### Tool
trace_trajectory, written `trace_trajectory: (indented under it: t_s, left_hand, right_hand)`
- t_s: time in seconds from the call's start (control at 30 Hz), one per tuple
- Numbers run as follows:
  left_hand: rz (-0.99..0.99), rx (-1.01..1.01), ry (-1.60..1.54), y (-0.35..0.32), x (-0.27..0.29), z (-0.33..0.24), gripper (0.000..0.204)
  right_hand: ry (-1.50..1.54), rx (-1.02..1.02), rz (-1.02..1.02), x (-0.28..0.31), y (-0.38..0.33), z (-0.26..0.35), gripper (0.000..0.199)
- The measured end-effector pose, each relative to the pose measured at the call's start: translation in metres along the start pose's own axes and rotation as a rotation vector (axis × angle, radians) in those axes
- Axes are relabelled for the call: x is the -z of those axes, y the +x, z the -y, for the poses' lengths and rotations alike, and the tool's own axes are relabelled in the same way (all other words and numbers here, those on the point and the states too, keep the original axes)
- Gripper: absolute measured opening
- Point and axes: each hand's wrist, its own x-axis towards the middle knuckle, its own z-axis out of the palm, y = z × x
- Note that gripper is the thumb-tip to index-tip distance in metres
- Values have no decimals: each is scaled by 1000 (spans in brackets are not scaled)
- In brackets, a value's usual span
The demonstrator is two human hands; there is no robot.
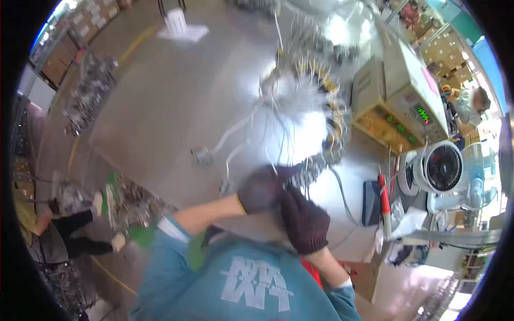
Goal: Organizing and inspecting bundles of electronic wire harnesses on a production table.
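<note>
My left hand [261, 188], in a dark work glove, reaches to the near side of a heap of wired parts and is blurred. Its fingers are drawn together toward the small metal pieces [310, 174]. Beside it, my right hand [304, 220], also gloved, has its fingers closed, with the tips meeting the left hand's. What lies between the fingertips is hidden. White wires [235, 131] fan out from the heap across the metal table [171, 112]. A small metal part [201, 155] ends one wire, and another metal part [224, 186] lies beside my left hand.
At the right stand bench instruments [399, 107] with green digits, a small fan [443, 166], a dark flat device [371, 203] and a red-handled tool [384, 195]. A white cup [175, 21] is at the far left. Another person [59, 230] sits at the left; one more [474, 107] is far right.
</note>
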Motion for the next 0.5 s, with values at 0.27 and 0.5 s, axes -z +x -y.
trace_trajectory:
  t_s: [0.27,0.5]
  left_hand:
    - [14,106,312,-4,39,-76,62]
    - [-123,-19,647,-16,133,-113,56]
  right_hand:
    - [-44,10,18,3,-17,9,36]
    - [-82,24,17,3,-18,9,33]
